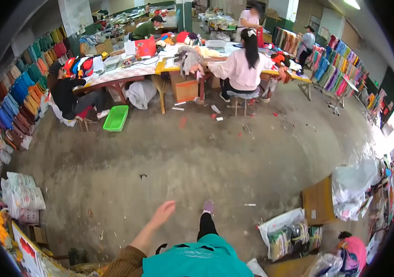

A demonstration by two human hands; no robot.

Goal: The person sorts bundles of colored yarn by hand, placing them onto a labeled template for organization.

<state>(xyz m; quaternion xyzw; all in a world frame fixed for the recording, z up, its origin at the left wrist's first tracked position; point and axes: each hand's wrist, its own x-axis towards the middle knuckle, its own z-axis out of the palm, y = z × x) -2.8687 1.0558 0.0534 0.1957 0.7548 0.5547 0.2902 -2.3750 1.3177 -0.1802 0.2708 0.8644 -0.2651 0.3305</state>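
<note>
Hanging textiles (21, 90) in blue, orange, green and brown line the left edge of the concrete floor (174, 138). Below them, white printed sacks (25, 196), creased and bulging, stand at the floor's left edge. A seated person in black (67, 92) works at the left end of the long table (113, 78). Beside this person, a rectangular green plastic tray (116, 118) with raised walls lies on the floor. A small dark scrap (143, 176), too small to identify, lies on the floor beyond the left hand (163, 213). The left hand is extended over the floor, palm orientation unclear, fingers loosely extended and close together; it grips nothing. A ribbed brown sleeve (130, 261) covers the forearm; the bottom of the view cuts it off. The right hand is out of view; its state cannot be told.

Cloth pieces and papers cover much of the table; their overlap hides most of its top. A limp grey textile (190, 61) hangs over the near edge. A purple shoe (208, 206) shows below the table, well apart from it. A person in pale pink (243, 69) sits at the near edge, back turned.

At the floor's lower right, clear-wrapped bundles (294, 237) lie near a brown cardboard carton (318, 199). Wrinkled translucent plastic (354, 184) partly hides the carton. The pink form (355, 249) below cannot be identified.
</note>
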